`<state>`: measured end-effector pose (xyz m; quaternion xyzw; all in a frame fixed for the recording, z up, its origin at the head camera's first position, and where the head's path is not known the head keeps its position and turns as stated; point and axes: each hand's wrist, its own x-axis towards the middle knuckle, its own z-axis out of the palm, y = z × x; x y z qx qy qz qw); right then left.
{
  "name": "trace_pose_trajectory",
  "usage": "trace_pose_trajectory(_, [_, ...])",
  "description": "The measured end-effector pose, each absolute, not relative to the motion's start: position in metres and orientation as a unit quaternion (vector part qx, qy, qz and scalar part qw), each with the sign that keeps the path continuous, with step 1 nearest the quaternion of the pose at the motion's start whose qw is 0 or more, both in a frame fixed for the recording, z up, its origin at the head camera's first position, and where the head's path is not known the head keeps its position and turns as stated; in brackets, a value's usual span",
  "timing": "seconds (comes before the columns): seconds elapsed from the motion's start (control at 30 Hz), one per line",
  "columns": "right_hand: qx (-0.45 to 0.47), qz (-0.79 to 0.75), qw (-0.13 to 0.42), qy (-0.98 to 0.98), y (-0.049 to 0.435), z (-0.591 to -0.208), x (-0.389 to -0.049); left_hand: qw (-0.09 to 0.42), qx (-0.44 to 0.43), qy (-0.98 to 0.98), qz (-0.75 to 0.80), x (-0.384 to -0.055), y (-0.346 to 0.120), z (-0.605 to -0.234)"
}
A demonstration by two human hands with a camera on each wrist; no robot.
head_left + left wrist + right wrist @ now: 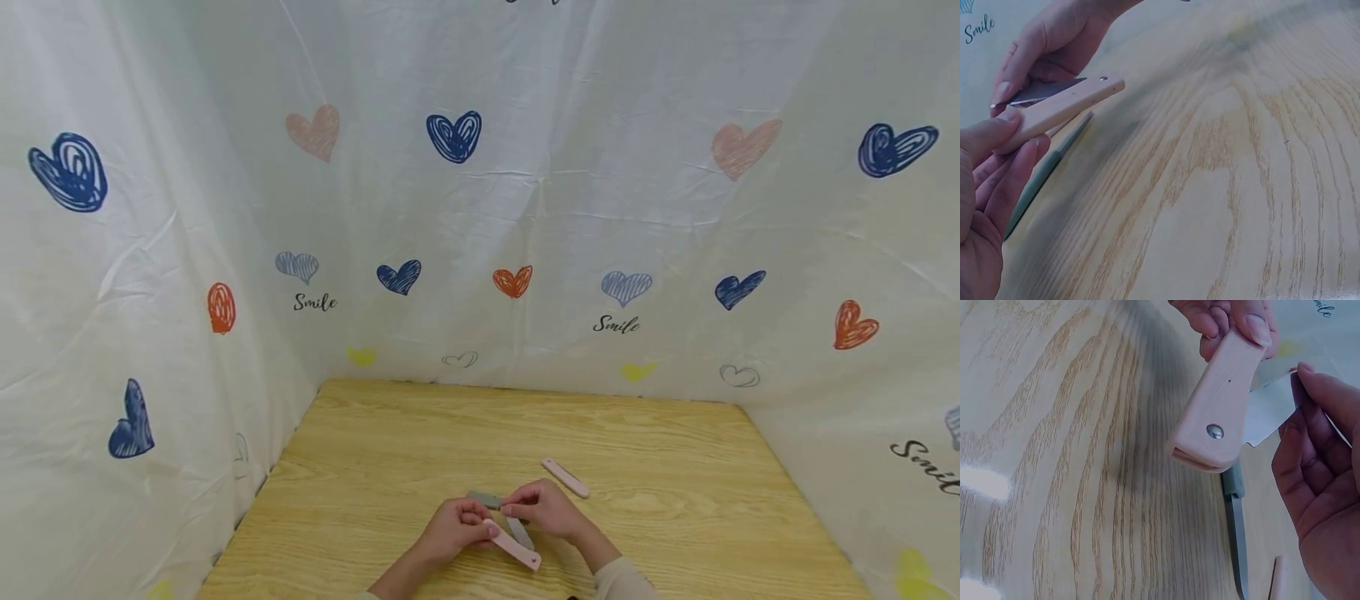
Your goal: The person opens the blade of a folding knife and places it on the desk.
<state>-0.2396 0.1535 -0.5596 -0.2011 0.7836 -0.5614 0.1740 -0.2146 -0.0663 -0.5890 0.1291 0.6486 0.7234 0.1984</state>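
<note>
Pink knife [513, 546] up over the worktop [675, 467], well short of the far edge: left hand [452, 531] grips the handle [1219, 394], right hand [551, 507] pinches the blade [1272, 411], partway out, swing apparently unfinished. Green knife [483, 500] lies open, second pink knife [566, 478] looks folded; open room toward both side edges.

Pink folding knife [1219, 394], partly unfolded, tilted, held aloft

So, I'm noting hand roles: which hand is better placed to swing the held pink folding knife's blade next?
Probably the right hand: it pinches the blade away from the metal rivet, while the left hand grips the pink handle and can steady it.
</note>
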Motion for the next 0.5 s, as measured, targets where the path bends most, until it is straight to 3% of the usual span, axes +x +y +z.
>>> trace_pose_trajectory(0.27, [-0.136,-0.62,0.146,0.759,0.171,-0.56,-0.241,0.168,0.112,0.65,0.732,-0.215,-0.075,-0.59])
trace_pose_trajectory(0.5, [-0.126,-0.673,0.153,0.713,0.187,-0.563,-0.239,0.142,0.095,0.642,0.747,-0.219,-0.09,-0.594])
